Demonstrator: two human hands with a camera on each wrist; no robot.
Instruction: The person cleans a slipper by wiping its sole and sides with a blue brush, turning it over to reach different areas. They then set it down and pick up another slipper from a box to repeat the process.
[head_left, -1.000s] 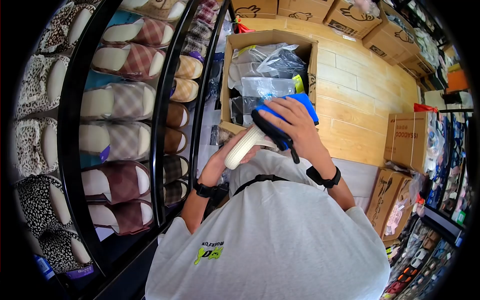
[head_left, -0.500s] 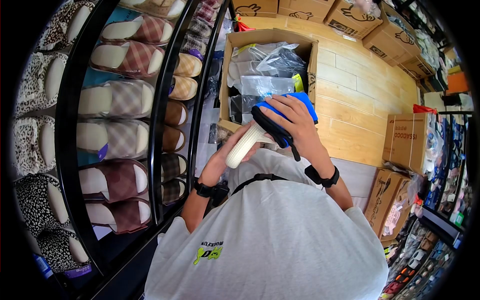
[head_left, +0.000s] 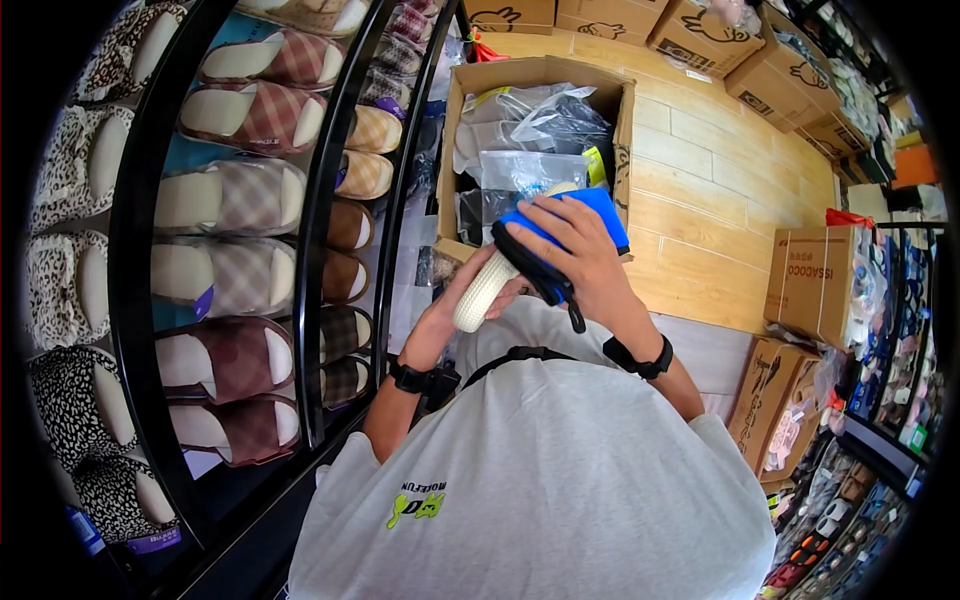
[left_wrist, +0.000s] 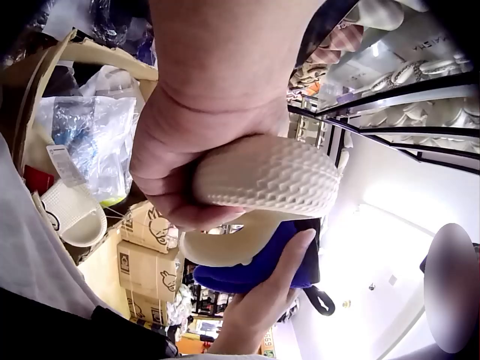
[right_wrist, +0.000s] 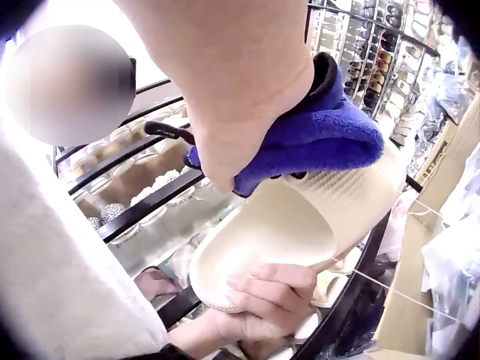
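My left hand (head_left: 447, 305) grips a cream slide slipper (head_left: 485, 297) by its sole, fingers curled underneath. Dimpled texture shows along the sole's edge in the left wrist view. With my right hand (head_left: 575, 250) I hold a folded blue plush cloth (right_wrist: 330, 142), trimmed in black with a small black loop, against the slipper's upper. The right thumb lies along the cloth in the left wrist view. In the right wrist view the slipper's smooth footbed and textured strap face the camera, the cloth covering part of the strap.
An open cardboard box (head_left: 628, 135) with plastic-wrapped goods stands just beyond my hands. A white slipper (left_wrist: 79, 214) with a tag lies by it in the left wrist view. A black-framed rack of slippers (head_left: 235, 195) rises at left; more cartons (head_left: 815, 275) stand at right.
Both hands have shifted slightly with the slipper and cloth. The cloth has moved a little to the left, and the slipper's far end now shows beyond it.
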